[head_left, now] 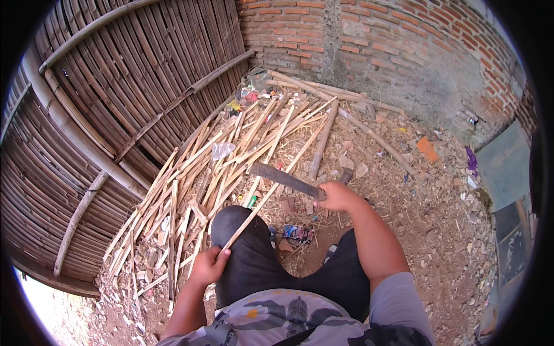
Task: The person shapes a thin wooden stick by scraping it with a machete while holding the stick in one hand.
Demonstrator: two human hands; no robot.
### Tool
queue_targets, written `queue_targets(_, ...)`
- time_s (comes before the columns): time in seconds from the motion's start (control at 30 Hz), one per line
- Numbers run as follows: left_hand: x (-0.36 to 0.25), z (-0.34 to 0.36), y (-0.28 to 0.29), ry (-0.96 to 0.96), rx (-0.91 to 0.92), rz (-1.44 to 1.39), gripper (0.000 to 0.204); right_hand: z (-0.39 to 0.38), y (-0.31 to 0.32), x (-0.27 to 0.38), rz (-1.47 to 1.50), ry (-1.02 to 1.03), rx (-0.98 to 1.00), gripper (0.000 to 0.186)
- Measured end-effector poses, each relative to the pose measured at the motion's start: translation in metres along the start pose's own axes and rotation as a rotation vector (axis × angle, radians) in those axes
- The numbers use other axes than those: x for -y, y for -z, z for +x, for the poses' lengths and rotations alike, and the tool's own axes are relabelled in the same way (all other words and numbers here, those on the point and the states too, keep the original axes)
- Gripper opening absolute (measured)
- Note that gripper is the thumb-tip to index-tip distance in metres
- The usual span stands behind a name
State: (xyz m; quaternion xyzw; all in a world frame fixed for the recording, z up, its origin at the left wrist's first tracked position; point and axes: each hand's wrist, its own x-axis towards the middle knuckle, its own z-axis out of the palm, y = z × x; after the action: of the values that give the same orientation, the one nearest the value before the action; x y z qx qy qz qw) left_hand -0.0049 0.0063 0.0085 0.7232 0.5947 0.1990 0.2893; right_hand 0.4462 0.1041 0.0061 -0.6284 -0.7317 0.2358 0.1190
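My left hand (209, 266) is closed around the near end of a long, pale bamboo strip (254, 214), beside my left knee. From there the strip slants up and away to the right, passing over my dark-trousered thigh. My right hand (336, 196) grips the handle of a machete (284, 178), its dark, broad blade pointing left. In this view the blade crosses the strip partway along; I cannot tell whether they touch. A loose pile of split bamboo strips (193, 173) lies on the ground to the left and ahead.
A bamboo-slat wall (133, 75) rises on the left, and a brick wall (398, 43) stands at the back. Bamboo poles (324, 138) lie beyond the machete. Stones and litter cover the ground, with an orange scrap (427, 149) at right. Grey panels (505, 167) lean at the far right.
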Motion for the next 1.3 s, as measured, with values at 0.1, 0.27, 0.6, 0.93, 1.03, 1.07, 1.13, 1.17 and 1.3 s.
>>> queue_targets(0.1,0.0,0.0,0.0,0.001,0.003,-0.011,0.049,0.001,0.0,0.001,-0.002,0.003,0.009,0.04)
queue_targets(0.27,0.004,0.001,-0.001,-0.003,0.011,-0.032,0.048,-0.001,0.0,0.003,0.042,0.0,0.012,0.042)
queue_targets(0.6,-0.001,0.001,0.0,0.059,0.041,-0.039,0.049,0.002,-0.006,-0.004,0.057,0.015,0.024,0.043)
queue_targets(0.93,0.002,0.001,0.0,0.041,0.034,-0.042,0.048,0.004,-0.007,-0.001,0.054,0.004,0.035,0.045)
queue_targets(1.03,0.001,0.002,-0.001,0.036,0.034,-0.042,0.047,0.003,-0.007,-0.001,0.054,0.006,0.03,0.046)
queue_targets(1.07,0.001,0.002,-0.001,0.037,0.035,-0.04,0.047,0.003,-0.007,-0.001,0.053,0.006,0.03,0.046)
queue_targets(1.13,0.003,0.002,-0.002,0.035,0.03,-0.032,0.046,0.003,-0.009,-0.001,0.062,0.009,0.022,0.046)
queue_targets(1.17,0.004,0.002,-0.002,0.033,0.028,-0.028,0.046,0.003,-0.009,-0.002,0.067,0.011,0.018,0.046)
queue_targets(1.3,0.007,0.002,-0.003,0.027,0.018,-0.029,0.046,0.004,-0.004,0.004,0.021,-0.016,0.082,0.049)
